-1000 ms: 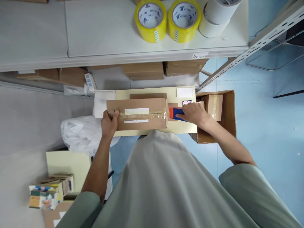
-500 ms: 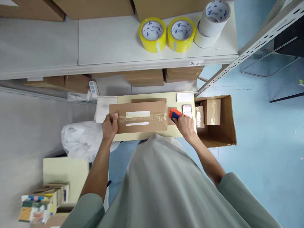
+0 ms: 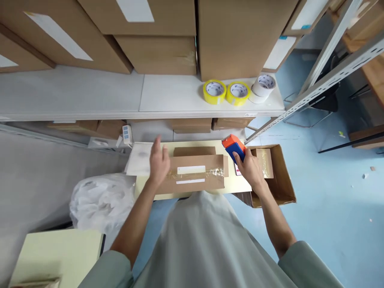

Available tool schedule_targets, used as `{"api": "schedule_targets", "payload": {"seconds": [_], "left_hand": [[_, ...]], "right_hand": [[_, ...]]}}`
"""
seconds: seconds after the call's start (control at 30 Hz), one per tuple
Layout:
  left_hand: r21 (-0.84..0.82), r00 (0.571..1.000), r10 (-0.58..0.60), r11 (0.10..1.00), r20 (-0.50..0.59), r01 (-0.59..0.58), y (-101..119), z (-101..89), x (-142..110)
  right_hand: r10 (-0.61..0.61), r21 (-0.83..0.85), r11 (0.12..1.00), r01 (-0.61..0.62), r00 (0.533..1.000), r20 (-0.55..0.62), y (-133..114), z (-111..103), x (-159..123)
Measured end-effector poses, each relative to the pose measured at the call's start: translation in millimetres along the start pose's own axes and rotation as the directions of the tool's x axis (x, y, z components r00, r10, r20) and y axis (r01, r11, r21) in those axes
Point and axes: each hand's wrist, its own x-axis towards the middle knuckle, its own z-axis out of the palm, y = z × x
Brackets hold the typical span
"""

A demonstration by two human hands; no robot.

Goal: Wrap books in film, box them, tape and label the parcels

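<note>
Right grip (image 3: 252, 169) clasps orange-blue tool (image 3: 234, 147), left grip (image 3: 159, 166) spread, carton (image 3: 283, 176) holding taped box (image 3: 265, 163).

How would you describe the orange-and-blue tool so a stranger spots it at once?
Start at the long grey shelf, then drop to the pale yellow table below it in view. Over the table's right end, the right hand grips the tool. Its orange top and blue body set it apart from the brown carton on the table.

Yellow tape rolls (image 3: 215, 100) sit at one o'clock, a brown carton (image 3: 157, 55) at eleven, a white plastic bag (image 3: 102, 204) at eight.
</note>
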Motion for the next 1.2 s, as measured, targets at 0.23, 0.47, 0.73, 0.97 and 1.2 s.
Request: {"api": "schedule_targets", "payload": {"seconds": [0.23, 0.47, 0.73, 0.97, 1.2], "left_hand": [[-0.241, 0.917, 0.389, 0.902, 0.089, -0.359, 75.3, 18.6, 59.1], [-0.215, 0.911, 0.412, 0.890, 0.002, -0.401, 77.5, -5.2, 109.7], [-0.189, 0.939, 0.344, 0.920, -0.026, -0.343, 40.7, -45.3, 94.3], [-0.182, 0.995, -0.104, 0.978, -0.001, 0.102, -55.0, -55.7, -17.6], [0.081, 0.853, -0.463, 0.885, 0.242, 0.458, -49.1, -38.9, -89.7]], "right_hand": [[-0.308, -0.058, 0.951, 0.303, 0.939, -0.155, -121.6, -26.5, 63.3], [-0.538, -0.213, 0.837, 0.503, 0.827, -0.161, -217.7, -21.3, 151.6], [-0.515, -0.213, 0.854, 0.475, 0.830, -0.214, -243.9, 4.1, 186.7], [-0.429, 0.041, 0.869, 0.493, 0.793, -0.432, -133.3, 41.9, 94.6], [0.065, 0.312, 0.949, -0.044, 0.996, -0.057, -44.1, 108.7, -40.6]]}}
